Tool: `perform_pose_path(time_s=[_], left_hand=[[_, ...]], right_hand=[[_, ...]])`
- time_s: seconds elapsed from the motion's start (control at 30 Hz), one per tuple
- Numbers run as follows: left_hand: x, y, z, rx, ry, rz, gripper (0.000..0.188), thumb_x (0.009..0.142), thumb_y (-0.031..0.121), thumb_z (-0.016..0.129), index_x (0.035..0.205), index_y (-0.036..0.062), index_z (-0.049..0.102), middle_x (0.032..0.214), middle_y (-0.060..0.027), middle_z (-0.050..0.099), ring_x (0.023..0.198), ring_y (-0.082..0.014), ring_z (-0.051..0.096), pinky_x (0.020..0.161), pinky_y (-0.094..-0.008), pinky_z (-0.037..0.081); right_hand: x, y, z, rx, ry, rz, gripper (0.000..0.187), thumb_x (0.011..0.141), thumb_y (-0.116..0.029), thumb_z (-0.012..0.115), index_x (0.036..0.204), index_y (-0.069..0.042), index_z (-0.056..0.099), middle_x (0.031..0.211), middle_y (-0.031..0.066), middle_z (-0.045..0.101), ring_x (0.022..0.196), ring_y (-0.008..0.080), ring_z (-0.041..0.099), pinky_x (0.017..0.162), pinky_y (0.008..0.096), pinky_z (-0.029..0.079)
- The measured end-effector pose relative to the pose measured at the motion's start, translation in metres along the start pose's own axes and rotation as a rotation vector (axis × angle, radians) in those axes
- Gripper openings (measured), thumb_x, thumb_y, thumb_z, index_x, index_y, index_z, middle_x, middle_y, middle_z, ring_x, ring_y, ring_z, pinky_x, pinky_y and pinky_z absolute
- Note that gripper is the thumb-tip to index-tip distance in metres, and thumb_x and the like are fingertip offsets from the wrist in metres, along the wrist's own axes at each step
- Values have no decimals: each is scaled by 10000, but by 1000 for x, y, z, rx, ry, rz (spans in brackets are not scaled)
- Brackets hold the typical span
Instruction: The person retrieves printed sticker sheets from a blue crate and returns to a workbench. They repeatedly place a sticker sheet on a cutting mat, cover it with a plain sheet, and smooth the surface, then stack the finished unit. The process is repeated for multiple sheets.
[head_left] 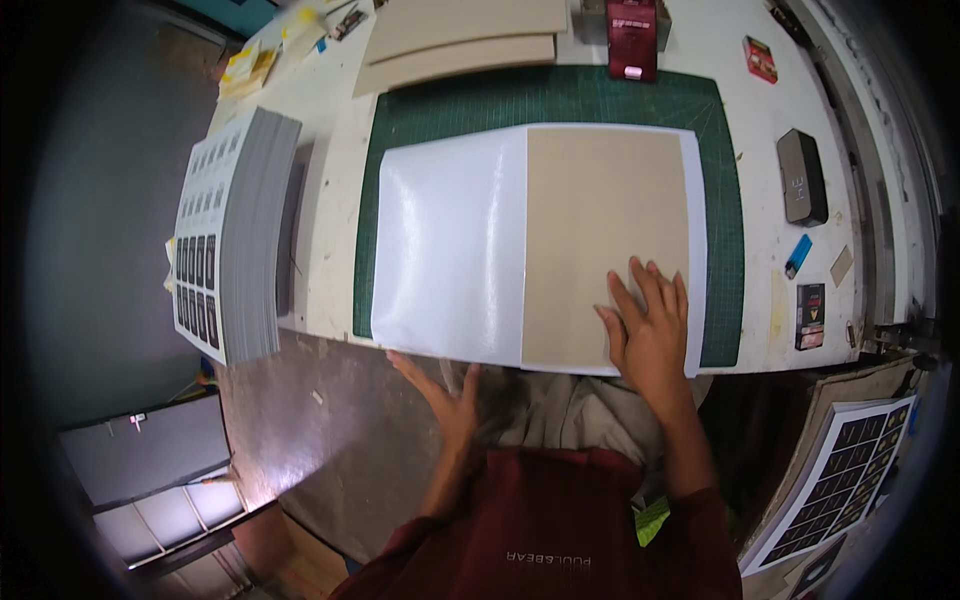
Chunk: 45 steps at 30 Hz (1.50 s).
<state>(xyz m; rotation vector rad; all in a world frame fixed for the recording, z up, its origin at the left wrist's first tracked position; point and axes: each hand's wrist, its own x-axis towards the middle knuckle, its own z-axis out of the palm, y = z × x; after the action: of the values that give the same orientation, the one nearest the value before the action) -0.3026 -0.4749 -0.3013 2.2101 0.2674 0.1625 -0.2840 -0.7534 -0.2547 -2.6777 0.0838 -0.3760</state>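
Observation:
A tan cardboard sheet point(600, 220) lies over the right half of a large glossy white sheet point(450, 250). White shows as a narrow strip along the cardboard's right side. Under both is a green cutting mat point(550, 95). My right hand point(650, 325) rests on the lower right of the cardboard, palm down with fingers spread, gripping nothing. At the table's front edge, my left hand point(447, 408) is open, thumb and fingers apart. Its fingertips are by the near edge of the white sheet; whether they touch it I cannot tell.
A tall stack of printed sheets point(250, 235) stands at the left edge. Behind the mat are more cardboard sheets point(460, 45) and a dark red box point(632, 40). On the right are a black digital clock point(800, 178), a blue lighter point(798, 256) and a small black pack point(811, 316).

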Motion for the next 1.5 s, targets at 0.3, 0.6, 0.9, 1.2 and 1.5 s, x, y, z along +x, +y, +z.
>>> perform_pose_path(time_s=[0.3,0.6,0.9,1.2,1.5], left_hand=[[36,27,6,-144,382,127,1127,855,325,742,1548,2,-86,1622,-222,73,1509,-338,82,1203,-477,103],[106,105,87,277,-456,728,1192,826,643,653,1514,-118,46,1572,-369,-23,1475,-502,-23,1184,-583,22],[104,119,105,550,-476,885,1223,818,781,512,1446,-214,177,1504,-447,148,1445,-560,82,1156,-639,39],[147,142,140,603,-398,935,1234,818,820,444,1416,-236,227,1502,-440,174,1461,-520,94,1177,-601,23],[145,180,208,447,-542,1106,1002,942,683,378,1458,-166,243,1537,-360,222,1483,-439,143,1203,-531,91]], right_hand=[[1,1,3,29,40,-7,361,872,-243,697,1182,-58,693,1317,186,565,1238,374,511,1114,595,295],[6,37,-30,422,-133,-22,301,910,-100,632,1206,-62,676,1286,167,622,1227,330,568,1129,471,346],[-6,-11,-97,-106,-39,31,461,925,-210,608,1329,4,543,1319,179,562,1252,348,512,1125,573,260],[-39,16,-26,-73,-294,176,643,926,-350,605,1474,-65,423,1581,204,273,1468,425,219,1146,642,189],[-39,17,-24,1,-243,194,649,902,-335,641,1459,-64,446,1566,201,304,1453,420,252,1142,632,211]])
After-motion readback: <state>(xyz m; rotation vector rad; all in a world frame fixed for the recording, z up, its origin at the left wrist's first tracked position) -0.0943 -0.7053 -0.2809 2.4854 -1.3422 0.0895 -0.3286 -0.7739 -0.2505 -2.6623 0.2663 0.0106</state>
